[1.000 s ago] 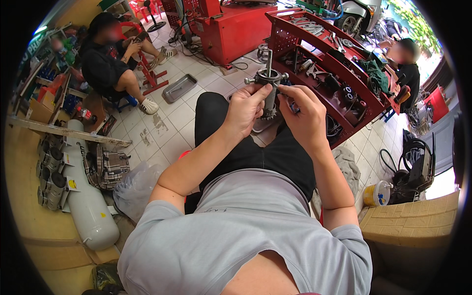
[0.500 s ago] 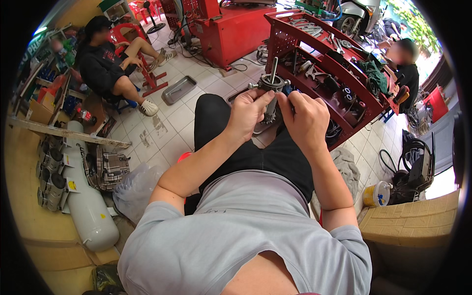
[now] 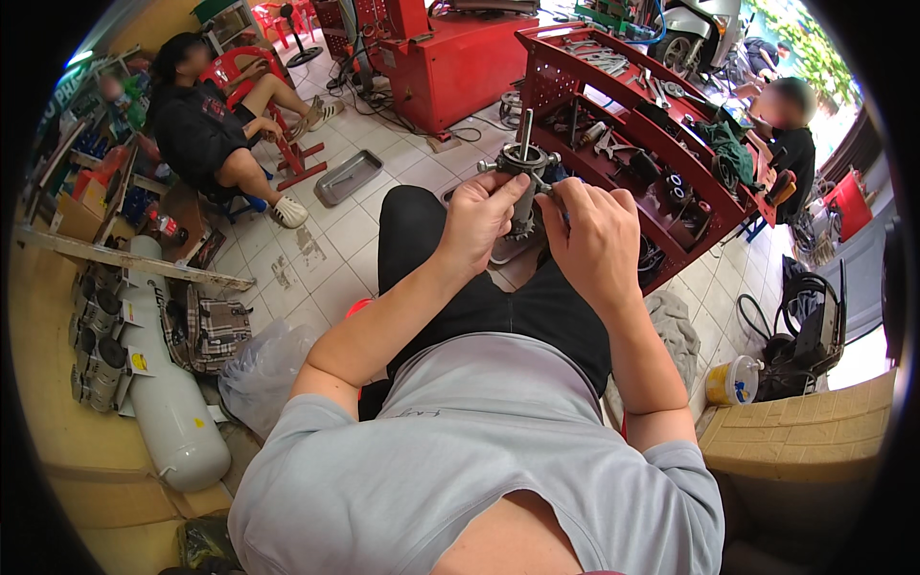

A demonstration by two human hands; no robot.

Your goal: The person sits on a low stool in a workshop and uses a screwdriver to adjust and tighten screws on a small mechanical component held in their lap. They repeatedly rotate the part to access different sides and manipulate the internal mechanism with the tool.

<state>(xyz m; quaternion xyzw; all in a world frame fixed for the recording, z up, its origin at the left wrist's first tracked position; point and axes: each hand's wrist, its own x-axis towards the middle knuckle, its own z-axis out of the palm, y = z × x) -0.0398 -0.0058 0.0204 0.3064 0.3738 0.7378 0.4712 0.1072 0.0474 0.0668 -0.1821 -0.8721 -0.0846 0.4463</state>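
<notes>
Above my knees stands a dark metal cylindrical part (image 3: 522, 209) with a thin shaft (image 3: 526, 134) rising from its top. Round its upper end is a ring (image 3: 522, 161) with screws sticking out at the sides, and the lower end looks toothed. My left hand (image 3: 481, 216) is closed on the cylinder's left side, thumb and forefinger pinching it just below the ring. My right hand (image 3: 599, 225) is at the right side with curled fingers, the fingertips closed on something small against the part that I cannot make out.
Beyond my knees is a red tool cart (image 3: 637, 125) full of wrenches and parts. A metal tray (image 3: 348, 177) lies on the tiled floor (image 3: 326, 230). A person in black (image 3: 196, 120) sits at the left, near a grey cylinder tank (image 3: 177, 402). Another person (image 3: 791, 144) is behind the cart.
The metal part has shifted slightly left and its shaft stands a little more upright. My hands keep nearly the same grip. The seated person at the left has raised an arm.
</notes>
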